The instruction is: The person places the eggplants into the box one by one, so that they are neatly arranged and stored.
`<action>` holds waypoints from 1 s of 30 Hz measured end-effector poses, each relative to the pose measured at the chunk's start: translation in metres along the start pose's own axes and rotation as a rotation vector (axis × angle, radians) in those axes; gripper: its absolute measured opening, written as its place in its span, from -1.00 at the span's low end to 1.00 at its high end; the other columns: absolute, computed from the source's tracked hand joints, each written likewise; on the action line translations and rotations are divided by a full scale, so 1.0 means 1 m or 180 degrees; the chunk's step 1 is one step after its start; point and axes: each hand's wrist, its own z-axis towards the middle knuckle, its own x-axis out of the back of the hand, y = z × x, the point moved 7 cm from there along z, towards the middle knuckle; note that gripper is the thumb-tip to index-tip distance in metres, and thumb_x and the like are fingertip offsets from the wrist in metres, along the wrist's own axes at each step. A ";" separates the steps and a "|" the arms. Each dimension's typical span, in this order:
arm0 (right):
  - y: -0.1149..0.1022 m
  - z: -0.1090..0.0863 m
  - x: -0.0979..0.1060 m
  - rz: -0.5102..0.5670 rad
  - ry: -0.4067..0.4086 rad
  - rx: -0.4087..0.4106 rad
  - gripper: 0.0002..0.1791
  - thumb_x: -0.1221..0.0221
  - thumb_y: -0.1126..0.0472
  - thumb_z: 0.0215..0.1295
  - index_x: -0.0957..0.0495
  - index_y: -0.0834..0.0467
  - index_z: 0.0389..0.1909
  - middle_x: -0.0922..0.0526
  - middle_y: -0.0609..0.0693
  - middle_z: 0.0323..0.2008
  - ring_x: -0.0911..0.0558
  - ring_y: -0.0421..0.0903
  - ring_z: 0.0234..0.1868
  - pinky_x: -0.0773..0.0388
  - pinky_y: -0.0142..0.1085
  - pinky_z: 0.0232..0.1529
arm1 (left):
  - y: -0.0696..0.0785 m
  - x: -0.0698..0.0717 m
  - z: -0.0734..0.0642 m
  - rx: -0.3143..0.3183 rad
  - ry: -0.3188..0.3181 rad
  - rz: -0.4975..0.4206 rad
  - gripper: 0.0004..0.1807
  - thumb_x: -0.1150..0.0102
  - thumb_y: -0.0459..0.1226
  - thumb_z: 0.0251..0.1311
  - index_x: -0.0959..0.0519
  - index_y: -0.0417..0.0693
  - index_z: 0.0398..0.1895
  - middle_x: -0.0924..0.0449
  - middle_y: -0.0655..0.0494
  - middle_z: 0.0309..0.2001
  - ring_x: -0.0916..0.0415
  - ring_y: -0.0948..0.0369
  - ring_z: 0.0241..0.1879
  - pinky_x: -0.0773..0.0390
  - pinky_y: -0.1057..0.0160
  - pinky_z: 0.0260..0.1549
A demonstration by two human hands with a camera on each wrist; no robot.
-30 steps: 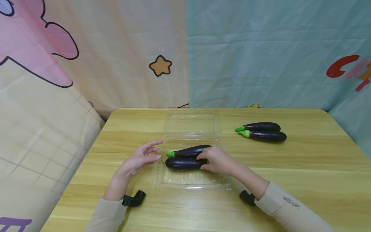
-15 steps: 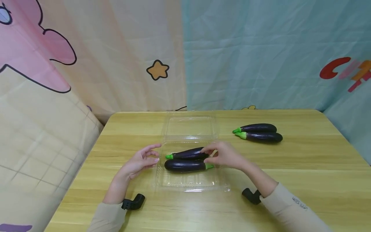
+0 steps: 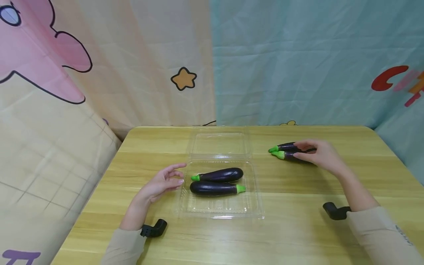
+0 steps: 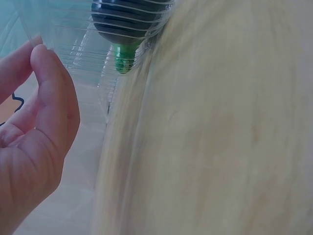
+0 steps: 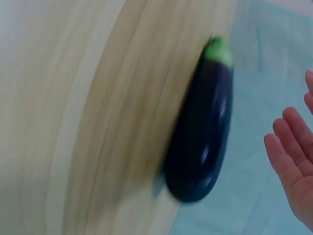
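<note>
Two eggplants lie side by side in a clear plastic clamshell container [image 3: 254, 198]. The rear eggplant [image 3: 222, 175] has its green stem to the left, the front eggplant [image 3: 213, 188] to the right. My left hand [image 3: 160, 185] is at the container's left rim, thumb and index finger apart; the fingertips appear to touch the rim. On the right, my right hand [image 3: 319, 154] reaches over another pair, a rear eggplant [image 3: 286, 147] and a front eggplant [image 5: 200, 127], partly hiding both. The right wrist view shows its fingers apart from the nearer one.
The container's lid [image 3: 218, 143] is folded back flat behind its base. Everything lies on a wooden table [image 3: 215, 243], with a printed curtain [image 3: 281, 66] behind its far edge. A black wrist mount [image 3: 336, 211] hangs below each wrist.
My right hand has let go of the front eggplant in the container and moved right, over the other pair. The left hand has stayed at the container's rim.
</note>
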 end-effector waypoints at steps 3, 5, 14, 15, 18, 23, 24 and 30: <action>0.025 -0.005 0.017 -0.0118 0.0072 -0.0158 -0.47 -0.24 0.02 0.20 -0.49 0.29 0.08 -0.53 0.27 -0.02 -0.46 -0.01 -0.05 -0.39 -0.64 -0.29 | 0.001 0.000 0.000 0.0006 -0.0011 -0.0005 -0.28 -0.07 -0.52 0.18 -0.03 -0.28 0.39 -0.40 0.05 -0.15 -0.50 0.32 -0.32 -0.56 0.41 -0.28; 0.039 -0.008 0.025 -0.0133 0.0095 -0.0241 -0.45 -0.24 0.01 0.19 -0.48 0.29 0.10 -0.52 0.28 0.00 -0.44 -0.16 -0.07 -0.38 -0.65 -0.30 | 0.001 0.000 -0.001 0.0004 -0.0019 -0.0014 -0.28 -0.07 -0.52 0.18 -0.02 -0.28 0.39 -0.40 0.06 -0.15 -0.50 0.32 -0.32 -0.56 0.42 -0.28; 0.071 -0.014 0.035 -0.0174 0.0012 -0.0530 -0.36 -0.23 -0.02 0.19 -0.40 0.32 0.17 -0.43 0.33 0.10 -0.37 0.21 0.07 -0.40 -0.55 -0.33 | 0.001 0.001 -0.002 -0.0023 -0.0038 -0.0041 -0.28 -0.05 -0.54 0.18 -0.02 -0.30 0.39 -0.41 0.08 -0.16 -0.51 0.33 -0.33 -0.56 0.42 -0.29; 0.073 -0.014 0.035 -0.0172 -0.0009 -0.0563 -0.35 -0.23 -0.03 0.19 -0.40 0.32 0.18 -0.42 0.33 0.10 -0.36 0.21 0.07 -0.40 -0.52 -0.33 | 0.002 0.001 -0.002 -0.0023 -0.0038 -0.0037 -0.29 -0.05 -0.54 0.18 -0.02 -0.30 0.39 -0.41 0.08 -0.16 -0.51 0.33 -0.33 -0.56 0.42 -0.29; 0.080 -0.014 0.033 -0.0154 -0.0052 -0.0634 -0.33 -0.22 -0.05 0.20 -0.39 0.33 0.18 -0.41 0.34 0.11 -0.36 0.20 0.07 -0.38 -0.50 -0.31 | 0.002 0.001 -0.001 -0.0016 -0.0030 -0.0010 -0.28 -0.06 -0.53 0.19 -0.02 -0.29 0.39 -0.41 0.07 -0.15 -0.50 0.32 -0.33 -0.56 0.41 -0.28; 0.089 -0.012 0.029 -0.0105 -0.0117 -0.0685 -0.32 -0.21 -0.07 0.20 -0.37 0.33 0.19 -0.40 0.33 0.11 -0.35 0.15 0.06 -0.38 -0.55 -0.32 | 0.002 0.001 -0.001 -0.0004 -0.0019 0.0016 -0.28 -0.06 -0.52 0.19 -0.03 -0.28 0.39 -0.41 0.10 -0.16 -0.50 0.33 -0.33 -0.56 0.41 -0.27; 0.090 -0.012 0.028 -0.0108 -0.0121 -0.0684 -0.32 -0.21 -0.07 0.20 -0.38 0.32 0.19 -0.41 0.32 0.11 -0.35 0.13 0.04 -0.38 -0.56 -0.32 | 0.002 0.001 -0.001 -0.0006 -0.0020 0.0018 -0.29 -0.06 -0.53 0.19 -0.03 -0.28 0.39 -0.41 0.10 -0.16 -0.50 0.33 -0.33 -0.56 0.41 -0.28; 0.096 -0.011 0.025 -0.0075 -0.0169 -0.0711 -0.35 -0.21 -0.06 0.21 -0.40 0.33 0.16 -0.43 0.33 0.08 -0.43 -0.15 -0.09 -0.42 -0.55 -0.33 | 0.002 0.000 0.000 -0.0011 -0.0033 0.0013 -0.28 -0.07 -0.53 0.18 -0.03 -0.28 0.39 -0.41 0.08 -0.16 -0.50 0.33 -0.34 -0.56 0.41 -0.27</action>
